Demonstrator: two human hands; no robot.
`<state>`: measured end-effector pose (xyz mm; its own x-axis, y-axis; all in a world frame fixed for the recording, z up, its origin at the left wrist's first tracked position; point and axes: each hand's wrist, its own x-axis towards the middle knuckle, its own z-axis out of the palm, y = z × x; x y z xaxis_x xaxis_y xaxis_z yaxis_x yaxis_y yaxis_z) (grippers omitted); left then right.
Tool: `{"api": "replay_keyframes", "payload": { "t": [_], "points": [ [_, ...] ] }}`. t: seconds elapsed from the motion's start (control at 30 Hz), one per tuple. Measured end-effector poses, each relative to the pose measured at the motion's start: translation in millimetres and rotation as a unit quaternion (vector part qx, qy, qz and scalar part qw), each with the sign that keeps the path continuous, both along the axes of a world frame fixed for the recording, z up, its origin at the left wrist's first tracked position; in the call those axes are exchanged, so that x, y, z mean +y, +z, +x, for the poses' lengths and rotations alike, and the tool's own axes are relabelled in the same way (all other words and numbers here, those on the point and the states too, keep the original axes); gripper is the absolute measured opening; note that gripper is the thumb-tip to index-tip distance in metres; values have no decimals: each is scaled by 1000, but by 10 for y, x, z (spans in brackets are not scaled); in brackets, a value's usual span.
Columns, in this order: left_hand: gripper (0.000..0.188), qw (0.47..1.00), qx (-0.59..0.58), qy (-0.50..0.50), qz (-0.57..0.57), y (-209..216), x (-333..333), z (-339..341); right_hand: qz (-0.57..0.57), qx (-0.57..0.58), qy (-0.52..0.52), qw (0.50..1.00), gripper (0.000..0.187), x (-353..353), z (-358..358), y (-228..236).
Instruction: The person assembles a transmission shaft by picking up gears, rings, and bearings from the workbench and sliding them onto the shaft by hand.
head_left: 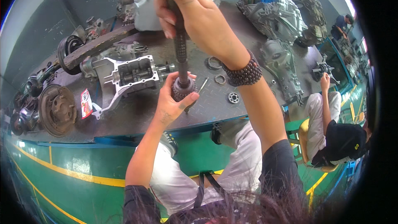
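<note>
Upright in front of me stands a dark splined gear shaft (180, 49). My right hand (199, 14), with a beaded bracelet at its wrist, is closed round the shaft's upper end. Lower down, my left hand (168, 101) wraps its fingers and thumb round a toothed gear (183, 88) that encircles the shaft. The gear's underside is partly hidden by that hand. Close to the gear, a thin metal pin (203, 85) lies on the dark metal bench (174, 130). Right of it lie a small ring (220, 79), a larger ring (214, 63) and a ball bearing (233, 97).
Left of my hands is an opened aluminium gearbox housing (110, 76) with gears inside. Beyond it are a rusty brake drum (57, 110) and a red-and-white card (86, 103). Large gearbox casings (273, 14) stand at the back right. A seated co-worker (342, 141) handles a part at right.
</note>
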<state>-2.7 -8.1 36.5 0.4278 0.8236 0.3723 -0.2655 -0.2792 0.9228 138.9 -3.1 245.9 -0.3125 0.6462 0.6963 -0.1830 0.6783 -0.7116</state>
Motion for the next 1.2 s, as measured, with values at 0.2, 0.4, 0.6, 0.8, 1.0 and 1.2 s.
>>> {"api": "replay_keyframes", "payload": {
  "t": [0.2, 0.4, 0.6, 0.8, 1.0, 1.2],
  "points": [
    [62, 998, 17, 61, 3, -60, 14, 109, -119, -86, -77, 986, 43, -276, 36, 453],
    [48, 997, 18, 77, 22, -45, -2, 210, 46, -220, -299, 927, 38, 373, 1070, -989],
    [46, 996, -14, 81, 19, -20, 3, 249, -49, -647, -413, 639, 49, 179, 1670, -3134],
    [46, 993, 2, 114, 26, -36, 0, 134, -81, -593, -401, 694, 41, 175, 1459, -2987],
    [45, 988, 1, 141, 63, -42, 25, 230, -261, -130, -205, 934, 49, 199, 1695, -2498],
    [46, 989, 42, 133, 54, -70, -22, 188, -122, 227, 24, 966, 59, -32, 1061, -670]
  ]
}}
